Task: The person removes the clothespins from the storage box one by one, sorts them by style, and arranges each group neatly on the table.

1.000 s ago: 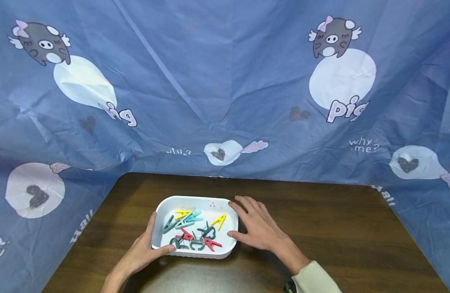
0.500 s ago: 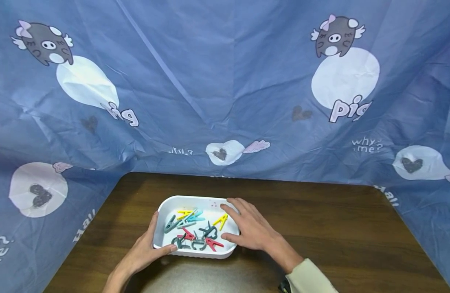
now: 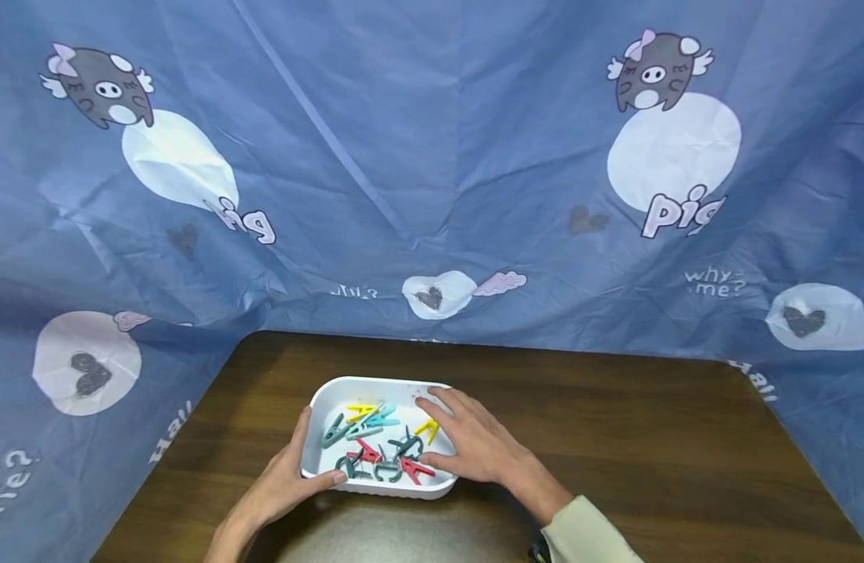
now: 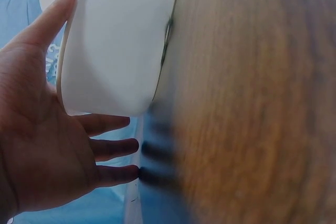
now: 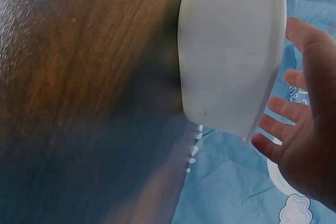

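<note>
A white plastic basin (image 3: pixel 392 491) stands on the table with several clips inside. Clothespins lie at its back left, among them a grey-green clothespin (image 3: pixel 333 431) and a light blue clothespin (image 3: pixel 384 417). Red clothespins (image 3: pixel 416 471) and dark green round-jawed clips (image 3: pixel 407 446) lie toward the front. My left hand (image 3: pixel 280 481) holds the basin's left front corner, thumb over the rim and fingers along the outside. My right hand (image 3: pixel 477 442) reaches over the right rim, fingers spread and loosely bent, partly covering a yellow clothespin (image 3: pixel 427 428). Nothing shows in its grasp.
The dark brown wooden table (image 3: pixel 614 438) extends far to the right of the basin. Behind it hangs a blue cloth (image 3: pixel 432 156) printed with pigs and hearts, meeting the table's back edge.
My right hand has moved left from beside the rim to over the basin's right end. My left hand keeps its hold on the corner. The whole head view has shifted slightly.
</note>
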The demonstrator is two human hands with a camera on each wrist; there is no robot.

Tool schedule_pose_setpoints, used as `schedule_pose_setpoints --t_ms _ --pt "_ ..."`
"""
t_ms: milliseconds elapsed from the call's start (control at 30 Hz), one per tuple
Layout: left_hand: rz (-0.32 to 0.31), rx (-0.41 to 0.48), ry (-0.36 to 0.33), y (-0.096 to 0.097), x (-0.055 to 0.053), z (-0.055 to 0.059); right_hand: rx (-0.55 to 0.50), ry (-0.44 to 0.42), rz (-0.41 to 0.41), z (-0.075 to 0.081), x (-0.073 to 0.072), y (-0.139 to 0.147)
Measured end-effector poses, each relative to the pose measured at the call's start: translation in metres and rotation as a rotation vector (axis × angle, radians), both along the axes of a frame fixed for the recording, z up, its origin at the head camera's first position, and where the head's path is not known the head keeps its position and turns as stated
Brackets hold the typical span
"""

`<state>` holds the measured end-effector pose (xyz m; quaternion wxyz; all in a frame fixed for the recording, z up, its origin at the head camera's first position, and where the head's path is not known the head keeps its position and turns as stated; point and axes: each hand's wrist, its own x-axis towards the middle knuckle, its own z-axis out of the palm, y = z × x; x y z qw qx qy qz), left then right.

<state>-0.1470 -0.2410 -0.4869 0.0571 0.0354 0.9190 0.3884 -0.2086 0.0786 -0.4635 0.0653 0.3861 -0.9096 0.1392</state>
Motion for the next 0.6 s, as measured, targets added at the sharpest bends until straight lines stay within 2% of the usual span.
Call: schedule_pose_setpoints --t_ms 400,600 --pt "0.005 0.015 0.005 0.0 -0.001 0.0 0.026 0.012 0.03 -0.004 -0.004 -0.01" --pt "0.006 0.017 0.005 0.0 -0.001 -0.001 0.058 0.055 0.047 -0.006 -0.006 -0.014"
